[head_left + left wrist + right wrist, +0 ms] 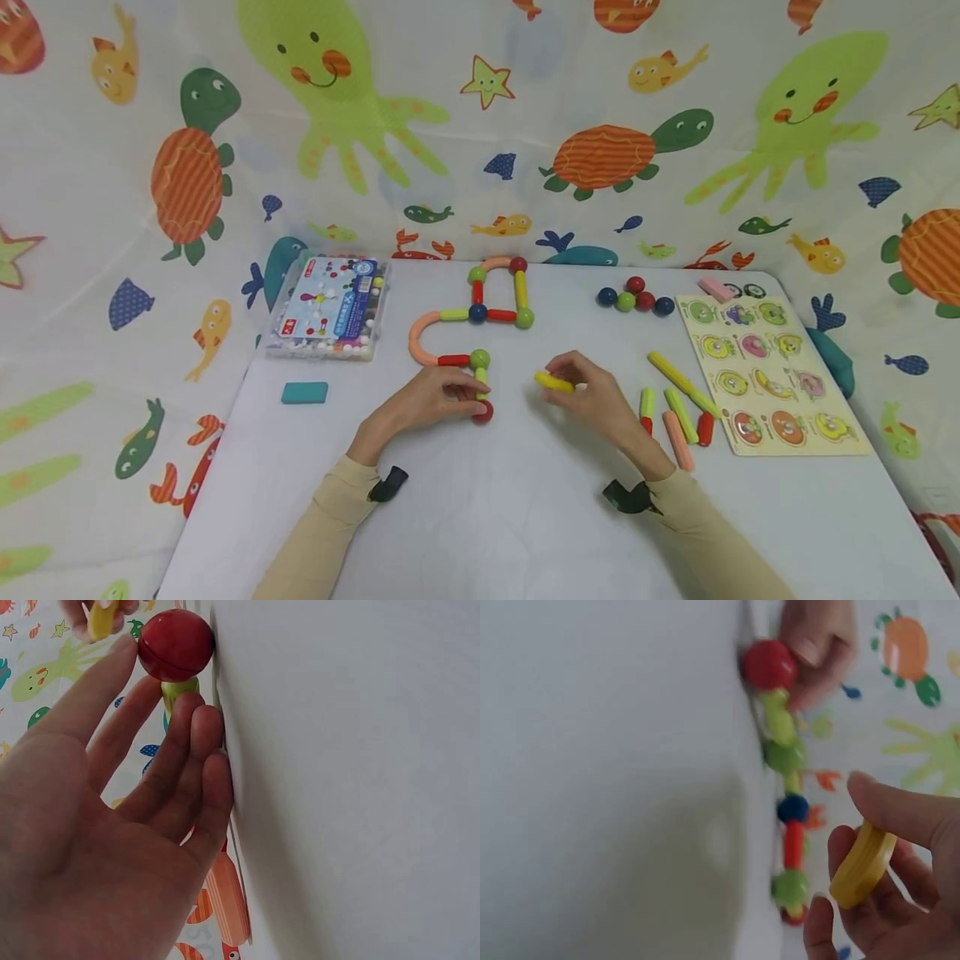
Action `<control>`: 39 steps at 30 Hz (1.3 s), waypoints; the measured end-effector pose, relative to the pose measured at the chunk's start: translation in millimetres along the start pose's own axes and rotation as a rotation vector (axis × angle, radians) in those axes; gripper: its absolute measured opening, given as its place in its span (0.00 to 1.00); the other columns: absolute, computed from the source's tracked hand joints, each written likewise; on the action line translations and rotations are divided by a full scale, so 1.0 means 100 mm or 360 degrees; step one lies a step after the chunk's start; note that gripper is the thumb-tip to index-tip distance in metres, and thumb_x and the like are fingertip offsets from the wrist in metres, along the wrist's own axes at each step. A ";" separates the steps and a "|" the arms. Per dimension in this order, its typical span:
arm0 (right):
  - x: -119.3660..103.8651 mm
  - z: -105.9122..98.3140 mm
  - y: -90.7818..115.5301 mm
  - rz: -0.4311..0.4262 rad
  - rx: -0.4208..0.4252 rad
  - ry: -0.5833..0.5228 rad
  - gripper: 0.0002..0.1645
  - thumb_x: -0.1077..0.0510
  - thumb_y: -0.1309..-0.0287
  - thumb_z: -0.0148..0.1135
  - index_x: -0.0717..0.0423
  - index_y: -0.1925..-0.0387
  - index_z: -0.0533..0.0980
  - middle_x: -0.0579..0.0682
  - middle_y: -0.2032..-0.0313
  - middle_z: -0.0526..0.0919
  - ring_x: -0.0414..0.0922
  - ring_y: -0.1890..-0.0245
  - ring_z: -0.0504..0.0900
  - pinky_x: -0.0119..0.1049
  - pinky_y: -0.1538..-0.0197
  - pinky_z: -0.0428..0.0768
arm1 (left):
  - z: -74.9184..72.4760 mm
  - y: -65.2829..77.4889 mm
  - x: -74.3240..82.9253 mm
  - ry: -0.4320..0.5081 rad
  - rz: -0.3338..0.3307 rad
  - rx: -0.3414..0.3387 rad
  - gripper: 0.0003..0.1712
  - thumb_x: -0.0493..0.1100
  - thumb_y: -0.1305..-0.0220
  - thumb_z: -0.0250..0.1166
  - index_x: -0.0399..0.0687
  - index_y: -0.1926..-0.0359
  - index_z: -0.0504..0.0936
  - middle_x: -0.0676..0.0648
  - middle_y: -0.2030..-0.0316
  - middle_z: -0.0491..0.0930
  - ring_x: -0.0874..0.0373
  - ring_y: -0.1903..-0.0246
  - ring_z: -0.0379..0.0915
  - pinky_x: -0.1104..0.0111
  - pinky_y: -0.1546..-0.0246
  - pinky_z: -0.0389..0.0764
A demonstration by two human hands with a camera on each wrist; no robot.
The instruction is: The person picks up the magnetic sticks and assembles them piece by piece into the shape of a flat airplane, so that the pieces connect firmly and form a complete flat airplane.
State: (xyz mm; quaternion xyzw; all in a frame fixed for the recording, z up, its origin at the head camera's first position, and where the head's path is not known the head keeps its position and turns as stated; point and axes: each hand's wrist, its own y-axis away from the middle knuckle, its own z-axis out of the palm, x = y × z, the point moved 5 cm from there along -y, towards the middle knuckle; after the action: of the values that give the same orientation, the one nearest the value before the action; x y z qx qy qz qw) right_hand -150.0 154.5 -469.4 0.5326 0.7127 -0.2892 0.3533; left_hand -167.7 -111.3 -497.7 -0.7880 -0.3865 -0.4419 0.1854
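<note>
A chain of magnetic sticks and balls lies on the table, with a red ball (pixel 483 412) at its near end. My left hand (pixel 435 398) holds this ball, thumb against its side and fingertips by the light green stick (pixel 481 379) joined to it. A green ball (pixel 479 359) sits at that stick's far end. To the right, my right hand (pixel 588 394) pinches a curved yellow stick (pixel 864 866) between thumb and fingers, apart from the chain. The chain continues through a pink curved stick (pixel 418 339) to a blue ball (pixel 477 313) and a loop of sticks.
Loose sticks, among them a long yellow one (pixel 671 373), lie right of my right hand. Several loose balls (pixel 626 302) stand farther back. A fruit puzzle board (pixel 813 425) is at the right. A plastic box (pixel 326 304) and a teal block (pixel 304 392) are at the left.
</note>
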 end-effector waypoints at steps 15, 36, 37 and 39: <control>-0.14 0.72 0.00 -0.0283 -0.0267 0.0117 0.18 0.61 0.47 0.77 0.51 0.56 0.78 0.42 0.59 0.83 0.38 0.57 0.79 0.34 0.46 0.81 | -0.02 -0.01 0.03 -0.0006 0.0044 -0.0007 0.20 0.48 0.37 0.73 0.53 0.44 0.86 0.58 0.56 0.85 0.62 0.58 0.78 0.71 0.53 0.81; -0.06 0.60 0.08 -0.0372 -0.0379 0.0096 0.17 0.57 0.39 0.72 0.42 0.48 0.84 0.35 0.52 0.86 0.37 0.49 0.79 0.39 0.43 0.80 | -0.02 -0.02 0.03 -0.0032 0.0016 -0.0016 0.21 0.48 0.37 0.73 0.54 0.44 0.86 0.56 0.55 0.86 0.61 0.58 0.77 0.71 0.54 0.80; -0.06 0.60 0.08 -0.0380 -0.0375 0.0097 0.16 0.57 0.39 0.72 0.43 0.49 0.85 0.36 0.52 0.86 0.37 0.49 0.80 0.38 0.44 0.80 | -0.02 -0.02 0.03 -0.0035 0.0016 -0.0018 0.21 0.48 0.37 0.73 0.54 0.44 0.86 0.57 0.55 0.86 0.60 0.58 0.76 0.71 0.55 0.80; -0.06 0.62 0.07 -0.0394 -0.0364 0.0111 0.15 0.57 0.40 0.73 0.44 0.50 0.85 0.37 0.53 0.87 0.38 0.50 0.80 0.38 0.45 0.80 | -0.01 -0.02 0.03 -0.0037 0.0018 -0.0018 0.21 0.48 0.37 0.73 0.54 0.43 0.86 0.57 0.55 0.86 0.60 0.58 0.76 0.71 0.55 0.80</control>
State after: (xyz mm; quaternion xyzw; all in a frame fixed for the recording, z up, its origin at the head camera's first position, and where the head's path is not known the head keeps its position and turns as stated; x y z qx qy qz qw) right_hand -129.6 104.6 -500.6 0.4068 0.8129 -0.2287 0.3483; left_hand -169.4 -109.4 -495.0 -0.7962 -0.3818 -0.4339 0.1788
